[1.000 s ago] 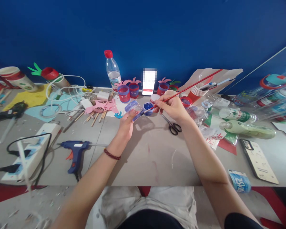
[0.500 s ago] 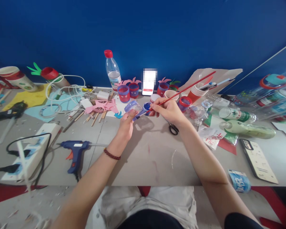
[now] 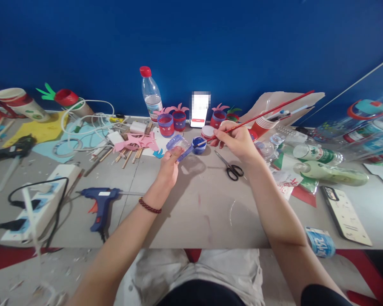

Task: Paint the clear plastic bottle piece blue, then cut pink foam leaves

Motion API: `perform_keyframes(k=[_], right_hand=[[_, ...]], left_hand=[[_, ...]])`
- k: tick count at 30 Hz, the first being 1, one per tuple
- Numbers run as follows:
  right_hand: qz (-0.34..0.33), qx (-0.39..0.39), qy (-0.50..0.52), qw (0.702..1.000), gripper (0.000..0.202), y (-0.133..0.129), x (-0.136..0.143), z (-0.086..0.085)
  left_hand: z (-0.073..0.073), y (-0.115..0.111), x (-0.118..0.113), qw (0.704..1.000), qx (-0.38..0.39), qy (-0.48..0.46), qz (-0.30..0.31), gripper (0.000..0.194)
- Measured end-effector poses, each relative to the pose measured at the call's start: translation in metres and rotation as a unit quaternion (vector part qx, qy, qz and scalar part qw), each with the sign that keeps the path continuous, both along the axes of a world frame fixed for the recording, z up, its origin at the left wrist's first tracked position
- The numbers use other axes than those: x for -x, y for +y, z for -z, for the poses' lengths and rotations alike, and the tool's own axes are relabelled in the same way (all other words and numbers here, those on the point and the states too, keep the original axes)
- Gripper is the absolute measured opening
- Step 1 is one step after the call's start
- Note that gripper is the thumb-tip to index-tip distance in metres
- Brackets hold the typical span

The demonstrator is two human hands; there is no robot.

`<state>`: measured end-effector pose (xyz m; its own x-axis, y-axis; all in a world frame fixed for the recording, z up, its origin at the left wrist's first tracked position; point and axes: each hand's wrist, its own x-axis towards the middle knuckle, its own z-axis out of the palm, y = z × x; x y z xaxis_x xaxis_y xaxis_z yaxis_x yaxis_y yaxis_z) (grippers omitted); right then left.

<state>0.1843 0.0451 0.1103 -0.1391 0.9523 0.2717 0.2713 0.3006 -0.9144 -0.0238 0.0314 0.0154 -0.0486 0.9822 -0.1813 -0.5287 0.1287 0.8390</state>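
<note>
Two items in grip: pinches clear plastic piece [image 3: 179,141] in left hand [image 3: 169,169], red brush [image 3: 264,114] between thumb and fingers of right hand [image 3: 238,141], brush end at open blue paint jar [image 3: 200,150]. Shows blue along piece's edge, see-through elsewhere; looks part-coated, with bare areas left. Stands painted pots [image 3: 166,131] near blue wall [image 3: 83,42]. Spreads glue gun [image 3: 104,197], scissors [image 3: 232,171], pink paper scraps [image 3: 138,142] across cluttered grey table [image 3: 185,216].
</note>
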Motion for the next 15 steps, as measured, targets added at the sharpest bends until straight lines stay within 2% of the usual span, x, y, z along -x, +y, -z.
perform_keyframes(k=[7,11,15], right_hand=[[-0.074,0.06,0.041,0.995,0.035,-0.004,0.014,0.009],[-0.068,0.074,0.03,0.994,0.039,-0.006,0.021,0.008],[-0.047,0.051,0.018,0.997,0.037,-0.003,0.017,0.004]], left_hand=[[-0.001,-0.001,-0.001,1.0,-0.013,-0.003,0.008,0.052],[-0.001,-0.001,-0.001,1.0,-0.009,-0.008,0.001,0.056],[0.0,0.0,-0.002,1.0,-0.007,-0.02,0.001,0.052]])
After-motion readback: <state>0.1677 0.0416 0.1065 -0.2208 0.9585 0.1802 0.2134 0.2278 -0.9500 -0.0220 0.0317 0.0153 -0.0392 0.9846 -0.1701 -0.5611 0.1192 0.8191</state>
